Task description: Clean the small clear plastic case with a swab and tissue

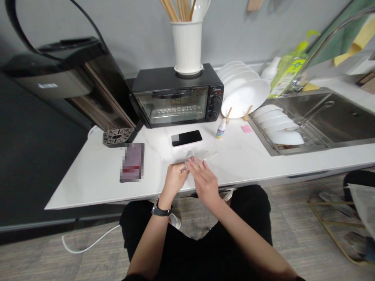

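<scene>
My left hand (176, 176), with a watch on its wrist, is closed at the counter's front edge around a small clear, shiny thing that looks like clear-framed glasses (208, 155). A thin see-through part of it sticks out to the right above the counter. My right hand (203, 177) presses against the same thing from the right, its fingers bent together over it. A greyish bit (190, 153) shows at the fingertips; whether it is cloth or a lens I cannot tell. Just beyond lie a dark-screened phone (187, 138) and a small white spray bottle (221, 128).
A purple-grey pouch (132, 162) lies left, by a tall black drink machine (84, 86). Behind stands a toaster oven (178, 101). Plates (246, 95), a pink note (247, 128) and a sink (336, 117) with stacked bowls are on the right.
</scene>
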A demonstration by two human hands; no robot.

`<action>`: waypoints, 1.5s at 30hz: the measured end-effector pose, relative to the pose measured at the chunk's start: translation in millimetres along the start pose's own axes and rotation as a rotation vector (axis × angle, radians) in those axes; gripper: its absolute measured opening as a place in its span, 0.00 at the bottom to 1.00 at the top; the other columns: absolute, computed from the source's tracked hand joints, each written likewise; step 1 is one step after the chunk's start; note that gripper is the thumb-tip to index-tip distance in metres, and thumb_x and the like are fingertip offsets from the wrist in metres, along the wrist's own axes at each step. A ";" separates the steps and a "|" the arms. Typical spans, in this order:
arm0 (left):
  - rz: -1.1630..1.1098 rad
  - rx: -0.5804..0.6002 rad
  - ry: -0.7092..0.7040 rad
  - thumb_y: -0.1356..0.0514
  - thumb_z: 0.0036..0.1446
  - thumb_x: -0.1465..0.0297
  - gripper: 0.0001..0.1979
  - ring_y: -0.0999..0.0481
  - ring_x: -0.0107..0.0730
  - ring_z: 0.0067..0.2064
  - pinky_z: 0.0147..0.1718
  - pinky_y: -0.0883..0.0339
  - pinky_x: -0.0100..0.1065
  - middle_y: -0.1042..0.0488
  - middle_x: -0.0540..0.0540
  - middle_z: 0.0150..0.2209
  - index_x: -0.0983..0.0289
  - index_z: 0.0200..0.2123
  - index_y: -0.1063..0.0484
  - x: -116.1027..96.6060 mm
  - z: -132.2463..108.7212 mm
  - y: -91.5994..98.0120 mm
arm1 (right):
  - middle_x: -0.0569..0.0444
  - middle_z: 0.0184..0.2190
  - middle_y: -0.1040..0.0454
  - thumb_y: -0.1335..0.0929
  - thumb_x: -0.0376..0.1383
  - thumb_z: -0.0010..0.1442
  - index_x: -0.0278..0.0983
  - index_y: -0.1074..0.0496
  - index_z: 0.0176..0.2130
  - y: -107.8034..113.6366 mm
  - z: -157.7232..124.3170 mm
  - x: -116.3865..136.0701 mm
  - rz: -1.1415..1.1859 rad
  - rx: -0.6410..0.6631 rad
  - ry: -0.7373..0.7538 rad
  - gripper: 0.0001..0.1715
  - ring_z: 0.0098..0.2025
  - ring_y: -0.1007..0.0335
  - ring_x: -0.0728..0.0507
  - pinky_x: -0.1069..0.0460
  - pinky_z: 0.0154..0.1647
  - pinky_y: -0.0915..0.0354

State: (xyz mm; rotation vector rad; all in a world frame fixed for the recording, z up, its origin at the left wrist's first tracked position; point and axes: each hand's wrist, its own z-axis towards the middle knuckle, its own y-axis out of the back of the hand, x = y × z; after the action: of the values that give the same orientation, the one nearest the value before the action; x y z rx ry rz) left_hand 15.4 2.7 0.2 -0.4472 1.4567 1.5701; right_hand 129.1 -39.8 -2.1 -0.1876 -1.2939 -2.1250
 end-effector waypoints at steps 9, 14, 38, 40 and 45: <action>-0.050 0.081 -0.027 0.53 0.49 0.70 0.12 0.31 0.34 0.35 0.34 0.38 0.31 0.30 0.51 0.34 0.66 0.34 0.33 3.3 0.4 0.2 | 0.58 0.50 0.50 0.49 0.23 0.51 0.38 0.51 0.49 25.1 2.0 -38.0 -0.056 0.078 0.065 0.25 0.52 0.62 0.49 0.47 0.52 0.59; -0.080 0.070 -0.038 0.54 0.50 0.69 0.14 0.33 0.30 0.39 0.38 0.39 0.30 0.32 0.51 0.39 0.63 0.39 0.36 -3.6 -0.1 -3.3 | 0.54 0.50 0.50 0.49 0.23 0.52 0.36 0.50 0.49 36.2 8.6 -54.6 -0.131 -0.056 -0.134 0.24 0.52 0.62 0.48 0.46 0.52 0.59; -0.021 0.018 -0.030 0.52 0.48 0.71 0.11 0.31 0.33 0.30 0.29 0.37 0.30 0.28 0.54 0.29 0.68 0.28 0.31 4.8 -1.4 -1.8 | 0.55 0.49 0.47 0.48 0.25 0.52 0.38 0.50 0.49 4.4 3.8 -5.2 -0.028 -0.073 -0.069 0.24 0.51 0.58 0.46 0.45 0.52 0.56; 0.019 0.016 -0.020 0.52 0.46 0.73 0.12 0.32 0.31 0.22 0.23 0.39 0.29 0.30 0.55 0.19 0.69 0.19 0.32 13.4 -2.4 -0.6 | 0.57 0.48 0.47 0.48 0.26 0.52 0.40 0.50 0.49 -5.3 1.3 15.5 -0.008 -0.020 -0.011 0.24 0.51 0.57 0.47 0.46 0.52 0.55; 0.052 0.039 -0.032 0.52 0.45 0.75 0.12 0.35 0.28 0.19 0.19 0.42 0.28 0.32 0.54 0.16 0.66 0.15 0.34 21.1 -4.2 1.8 | 0.62 0.48 0.47 0.48 0.26 0.52 0.42 0.50 0.49 0.7 -0.3 15.6 0.006 0.099 0.150 0.24 0.50 0.55 0.48 0.49 0.52 0.54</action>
State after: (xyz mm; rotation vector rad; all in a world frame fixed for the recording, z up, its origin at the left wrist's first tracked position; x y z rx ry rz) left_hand 1.8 6.9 -16.1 -0.3633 1.4823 1.5797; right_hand 117.2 -47.2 5.0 0.0099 -1.3044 -2.0224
